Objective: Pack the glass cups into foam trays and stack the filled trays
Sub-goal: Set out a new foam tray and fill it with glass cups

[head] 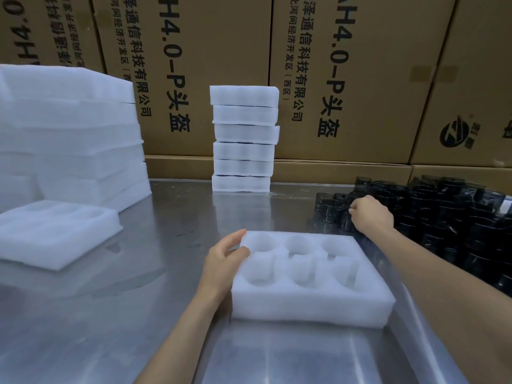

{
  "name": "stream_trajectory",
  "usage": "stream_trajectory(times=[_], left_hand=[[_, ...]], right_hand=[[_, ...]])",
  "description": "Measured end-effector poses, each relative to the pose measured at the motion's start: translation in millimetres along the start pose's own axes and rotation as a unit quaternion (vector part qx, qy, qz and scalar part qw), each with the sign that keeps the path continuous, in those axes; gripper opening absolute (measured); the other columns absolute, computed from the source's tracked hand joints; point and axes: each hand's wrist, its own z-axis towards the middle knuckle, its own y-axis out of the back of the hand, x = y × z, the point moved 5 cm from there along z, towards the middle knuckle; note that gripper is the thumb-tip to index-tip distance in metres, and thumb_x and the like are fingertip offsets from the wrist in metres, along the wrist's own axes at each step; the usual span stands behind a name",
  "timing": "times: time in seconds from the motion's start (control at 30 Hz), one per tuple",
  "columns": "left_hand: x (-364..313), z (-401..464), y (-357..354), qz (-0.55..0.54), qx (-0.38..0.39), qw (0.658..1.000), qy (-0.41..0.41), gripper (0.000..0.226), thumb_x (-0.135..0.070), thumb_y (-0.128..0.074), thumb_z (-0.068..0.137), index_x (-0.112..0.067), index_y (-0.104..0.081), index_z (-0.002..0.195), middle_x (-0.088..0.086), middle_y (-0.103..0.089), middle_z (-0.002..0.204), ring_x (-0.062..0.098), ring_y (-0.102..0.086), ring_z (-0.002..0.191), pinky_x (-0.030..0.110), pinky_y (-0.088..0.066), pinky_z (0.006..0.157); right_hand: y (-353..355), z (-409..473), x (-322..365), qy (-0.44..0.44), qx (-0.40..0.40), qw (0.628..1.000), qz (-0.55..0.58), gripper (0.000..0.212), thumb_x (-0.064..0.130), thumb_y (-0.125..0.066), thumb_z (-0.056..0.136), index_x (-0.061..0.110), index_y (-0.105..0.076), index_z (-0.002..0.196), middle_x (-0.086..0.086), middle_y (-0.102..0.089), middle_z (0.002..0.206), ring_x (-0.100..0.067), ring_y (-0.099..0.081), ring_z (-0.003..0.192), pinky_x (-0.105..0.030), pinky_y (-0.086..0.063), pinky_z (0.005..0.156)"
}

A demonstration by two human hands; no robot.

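A white foam tray with several empty round pockets lies on the steel table in front of me. My left hand grips its far left corner, thumb on top. A heap of black glass cups covers the table's right side. My right hand reaches into the heap's near left edge, fingers curled on a black cup. At the back middle stands a stack of several filled foam trays.
A tall pile of empty foam trays fills the back left, with one empty foam tray lying in front of it. Large cardboard boxes wall off the back. Bare steel table lies between the piles.
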Motion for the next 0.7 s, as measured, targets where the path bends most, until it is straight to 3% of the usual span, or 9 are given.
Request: stream_trajectory(times=[0.1, 0.17, 0.23, 0.37, 0.47, 0.53, 0.6, 0.7], left_hand=[[1.0, 0.2, 0.4, 0.005, -0.001, 1.0, 0.004, 0.05, -0.014, -0.062, 0.072, -0.013, -0.063, 0.121, 0.0, -0.067, 0.116, 0.016, -0.063, 0.105, 0.033, -0.052, 0.088], [1.6, 0.6, 0.8, 0.008, 0.0, 1.0, 0.005, 0.041, -0.006, -0.062, 0.08, -0.013, -0.063, 0.121, -0.001, -0.067, 0.115, 0.015, -0.064, 0.104, 0.031, -0.052, 0.086], [1.6, 0.4, 0.9, 0.011, 0.0, 1.0, 0.006, 0.047, -0.014, -0.063, 0.073, -0.014, -0.064, 0.12, -0.002, -0.067, 0.115, 0.014, -0.063, 0.104, 0.031, -0.052, 0.087], [-1.0, -1.2, 1.4, 0.03, -0.004, 0.999, 0.008, 0.046, -0.015, -0.062, 0.075, -0.016, -0.064, 0.121, -0.002, -0.065, 0.12, 0.015, -0.06, 0.11, 0.04, -0.047, 0.099], [-2.9, -1.8, 0.6, 0.036, -0.005, 0.999, 0.006, 0.058, -0.024, -0.058, 0.065, -0.016, -0.063, 0.122, -0.003, -0.064, 0.121, 0.016, -0.058, 0.114, 0.042, -0.045, 0.102], [-2.1, -0.1, 0.9, 0.033, -0.009, 0.999, 0.003, 0.049, -0.019, -0.061, 0.073, -0.014, -0.064, 0.121, 0.0, -0.064, 0.122, 0.017, -0.057, 0.115, 0.042, -0.043, 0.103], [-0.3, 2.5, 2.4, 0.023, -0.018, 1.0, 0.004, 0.034, -0.008, -0.054, 0.086, -0.014, -0.066, 0.118, 0.0, -0.065, 0.12, 0.016, -0.058, 0.111, 0.035, -0.047, 0.097], [1.6, 3.8, 1.0, -0.006, -0.009, 1.0, 0.01, 0.033, -0.006, -0.045, 0.09, -0.02, -0.07, 0.105, -0.004, -0.07, 0.107, 0.013, -0.064, 0.098, 0.021, -0.052, 0.073]], right_hand=[[11.1, 2.5, -3.7, -0.009, -0.027, 0.999, 0.039, 0.024, 0.02, -0.046, 0.099, 0.013, -0.069, 0.1, -0.012, -0.066, 0.098, -0.032, -0.06, 0.083, -0.032, -0.047, 0.066], [20.5, 1.3, -3.1, -0.006, -0.055, 0.996, 0.076, 0.024, 0.022, -0.046, 0.099, 0.016, -0.069, 0.103, -0.011, -0.067, 0.094, -0.032, -0.06, 0.083, -0.031, -0.045, 0.065], [30.5, -3.9, 2.2, 0.014, -0.093, 0.987, 0.129, 0.024, 0.024, -0.047, 0.098, 0.018, -0.068, 0.106, -0.009, -0.069, 0.093, -0.03, -0.061, 0.083, -0.031, -0.045, 0.066], [46.0, -29.3, 31.6, 0.082, -0.12, 0.962, 0.229, 0.021, 0.028, -0.05, 0.096, 0.019, -0.068, 0.103, -0.002, -0.07, 0.094, -0.019, -0.056, 0.079, -0.029, -0.043, 0.067], [50.0, -63.7, 64.5, 0.168, -0.104, 0.94, 0.28, 0.017, 0.025, -0.056, 0.093, 0.018, -0.07, 0.097, -0.001, -0.07, 0.095, -0.022, -0.061, 0.087, -0.032, -0.046, 0.073], [48.8, -89.7, 86.6, 0.235, -0.089, 0.929, 0.272, 0.015, 0.024, -0.057, 0.092, 0.019, -0.07, 0.094, 0.001, -0.069, 0.094, -0.021, -0.06, 0.089, -0.033, -0.046, 0.075], [45.1, -110.7, 103.9, 0.282, -0.081, 0.925, 0.242, 0.016, 0.027, -0.054, 0.093, 0.022, -0.069, 0.094, 0.006, -0.065, 0.092, -0.018, -0.057, 0.091, -0.035, -0.045, 0.075], [39.0, -130.3, 119.4, 0.329, -0.073, 0.921, 0.197, 0.018, 0.031, -0.05, 0.096, 0.026, -0.067, 0.098, 0.01, -0.061, 0.093, -0.014, -0.051, 0.094, -0.032, -0.042, 0.071]])
